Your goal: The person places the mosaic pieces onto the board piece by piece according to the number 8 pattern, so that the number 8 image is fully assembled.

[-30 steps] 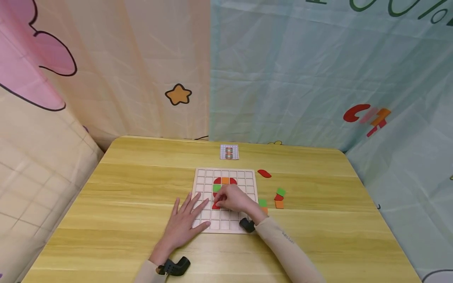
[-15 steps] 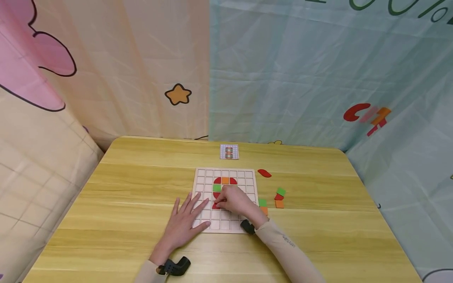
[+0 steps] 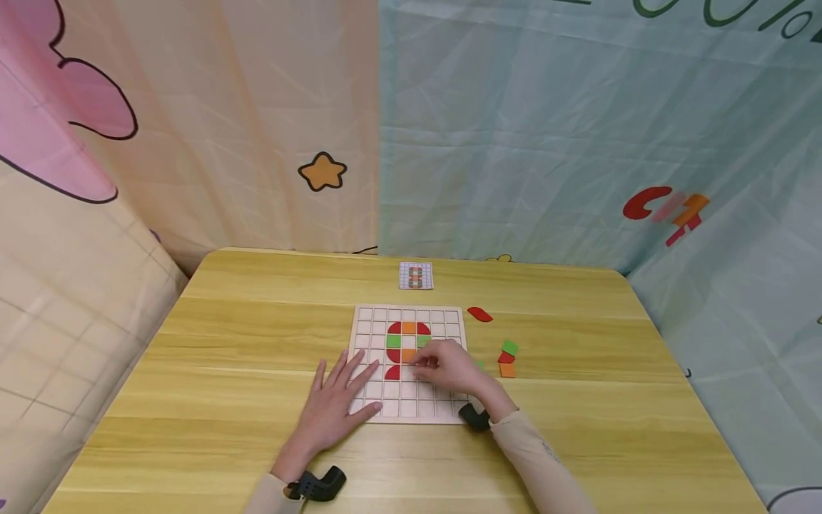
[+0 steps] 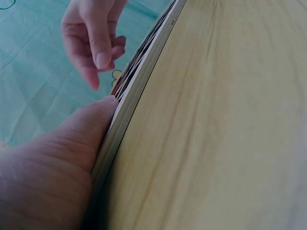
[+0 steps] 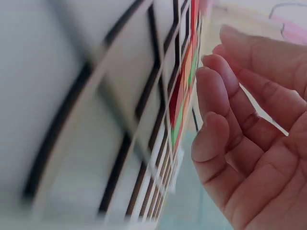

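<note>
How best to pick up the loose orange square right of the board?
Probably pinch the orange square by its left and right edges, from above, with the right hand: it looks flat, a red piece crowds its far edge, and both sides look free.

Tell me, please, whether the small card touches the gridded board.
Apart: the head view shows wooden tabletop between the small card and the gridded board.

A percent sign (image 3: 785, 17) — cropped on top — marks the blue curtain (image 3: 526, 135).

hands (image 3: 330, 410) (image 3: 446, 368) at board (image 3: 444, 328); card (image 3: 416, 275) beyond
</note>
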{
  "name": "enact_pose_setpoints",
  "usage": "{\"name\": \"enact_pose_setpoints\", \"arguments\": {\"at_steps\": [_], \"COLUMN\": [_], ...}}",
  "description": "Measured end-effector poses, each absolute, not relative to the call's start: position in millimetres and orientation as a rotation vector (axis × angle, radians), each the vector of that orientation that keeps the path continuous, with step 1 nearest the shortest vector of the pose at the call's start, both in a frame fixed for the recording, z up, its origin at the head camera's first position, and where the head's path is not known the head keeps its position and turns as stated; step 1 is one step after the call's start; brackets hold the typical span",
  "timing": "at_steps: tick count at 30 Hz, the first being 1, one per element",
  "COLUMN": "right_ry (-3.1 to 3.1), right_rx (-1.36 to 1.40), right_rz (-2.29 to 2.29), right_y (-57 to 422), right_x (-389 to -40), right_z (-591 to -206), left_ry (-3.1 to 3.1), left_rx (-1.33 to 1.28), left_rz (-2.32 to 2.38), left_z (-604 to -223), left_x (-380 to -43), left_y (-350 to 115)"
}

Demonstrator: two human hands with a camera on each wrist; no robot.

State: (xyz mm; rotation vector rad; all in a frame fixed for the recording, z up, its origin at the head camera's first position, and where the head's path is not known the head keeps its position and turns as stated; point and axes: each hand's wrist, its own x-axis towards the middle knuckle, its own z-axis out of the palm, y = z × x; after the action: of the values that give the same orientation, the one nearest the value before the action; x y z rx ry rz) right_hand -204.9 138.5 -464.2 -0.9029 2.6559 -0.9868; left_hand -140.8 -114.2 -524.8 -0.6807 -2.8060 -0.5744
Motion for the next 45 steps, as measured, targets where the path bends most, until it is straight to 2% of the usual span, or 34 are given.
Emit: {"name": "enact_pose_setpoints", "arguments": {"at_steps": [13,18,45], "right_ry": [2.707,2.682,2.724], "right_rx": [-0.602,-0.617,-0.629], "right_rz": [-1.119,-1.075,-1.053], "right_y": [210.7,225.6,237.4], "right_x": [-195.5,-191.3,-184.7], "right_z": [-462.3,-466.7,-477.1], "left_ry": [-2.776,-2.787,-2.810], "left_rx": [-0.682,-0.678,-0.674], "left_rz": [-0.605,-0.611,-0.605], "left_z": [-526.6,-526.0,-526.5], "left_x": [-141.3,-140.7,-140.4], "left_y": [-114.4,-115.0,-115.1]}}
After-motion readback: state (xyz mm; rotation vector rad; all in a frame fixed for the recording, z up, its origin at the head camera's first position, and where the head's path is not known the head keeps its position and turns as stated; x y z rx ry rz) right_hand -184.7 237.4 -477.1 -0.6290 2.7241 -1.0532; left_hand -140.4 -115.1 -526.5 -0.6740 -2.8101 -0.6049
